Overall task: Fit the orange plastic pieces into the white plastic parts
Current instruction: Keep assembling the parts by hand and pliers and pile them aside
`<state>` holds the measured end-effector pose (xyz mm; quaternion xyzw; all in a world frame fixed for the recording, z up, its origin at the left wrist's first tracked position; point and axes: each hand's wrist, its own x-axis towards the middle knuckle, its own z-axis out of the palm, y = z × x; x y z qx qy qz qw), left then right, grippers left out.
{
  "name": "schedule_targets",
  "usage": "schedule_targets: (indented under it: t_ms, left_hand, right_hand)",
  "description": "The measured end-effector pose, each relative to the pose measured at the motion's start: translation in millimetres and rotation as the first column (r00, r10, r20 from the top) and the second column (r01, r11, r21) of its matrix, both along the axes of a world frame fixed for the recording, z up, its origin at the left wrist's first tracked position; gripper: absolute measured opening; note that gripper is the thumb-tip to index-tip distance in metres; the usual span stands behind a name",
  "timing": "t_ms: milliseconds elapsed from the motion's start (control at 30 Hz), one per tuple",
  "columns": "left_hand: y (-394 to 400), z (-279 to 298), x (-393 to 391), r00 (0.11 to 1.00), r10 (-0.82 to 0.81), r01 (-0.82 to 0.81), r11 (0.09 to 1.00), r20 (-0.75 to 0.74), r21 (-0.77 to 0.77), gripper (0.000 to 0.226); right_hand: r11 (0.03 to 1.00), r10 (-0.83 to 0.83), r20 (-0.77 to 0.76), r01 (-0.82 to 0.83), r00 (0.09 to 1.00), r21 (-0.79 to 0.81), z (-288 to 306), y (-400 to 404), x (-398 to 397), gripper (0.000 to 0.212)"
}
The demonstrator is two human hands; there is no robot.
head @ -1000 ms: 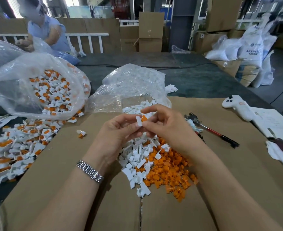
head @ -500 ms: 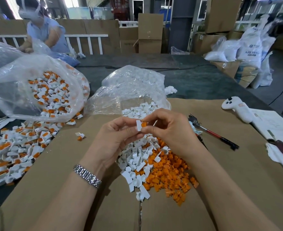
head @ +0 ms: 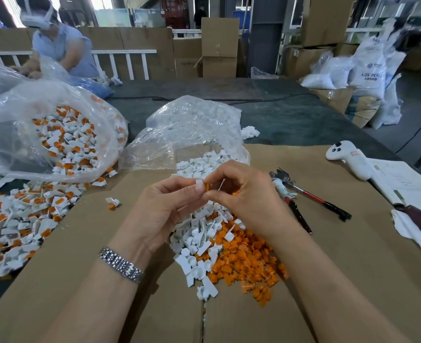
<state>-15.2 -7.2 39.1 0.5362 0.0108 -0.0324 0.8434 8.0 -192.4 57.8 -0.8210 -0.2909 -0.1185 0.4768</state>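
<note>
I see two hands raised over the loose pile (head: 219,246) of white and orange parts, too many to count. Left hand (head: 165,209) pinches one white part (head: 199,182); right hand (head: 244,199) pinches one orange piece (head: 207,188) touching it. Left of the pile: one open bag (head: 13,134) of joined pieces. Behind it: one bag of white parts (head: 189,129). Right of it: one red-handled tool (head: 311,196), one white controller (head: 348,158).
</note>
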Motion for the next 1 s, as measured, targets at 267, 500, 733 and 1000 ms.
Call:
schedule_targets:
  t_ms: [267, 500, 733, 1000]
  left_hand:
    - [-0.8, 0.3, 1.3, 0.994, 0.063, -0.071, 0.993, -0.088, -0.092, 0.008]
    - [2.1, -0.4, 2.4, 0.989, 0.118, -0.117, 0.993, -0.094, 0.011, 0.017]
    - [3.5, -1.7, 3.1, 0.990, 0.127, -0.126, 0.992, -0.060, 0.020, 0.032]
    - [2.3, 1.2, 2.5, 0.986, 0.160, -0.163, 0.986, -0.053, -0.039, 0.035]
  right_hand:
    - [0.973, -0.227, -0.119, 0.230, 0.967, 0.009, 5.2, -19.6, 14.7, 0.031]
    - [0.536, -0.724, -0.148, 0.415, 0.674, -0.735, -9.6, -79.0, 41.8, 0.043]
    - [0.490, -0.753, -0.141, 0.406, 0.642, -0.771, -17.1, -82.3, 44.6, 0.028]
    - [0.798, -0.584, -0.336, 0.446, 0.739, -0.406, 20.7, -76.9, 26.8, 0.023]
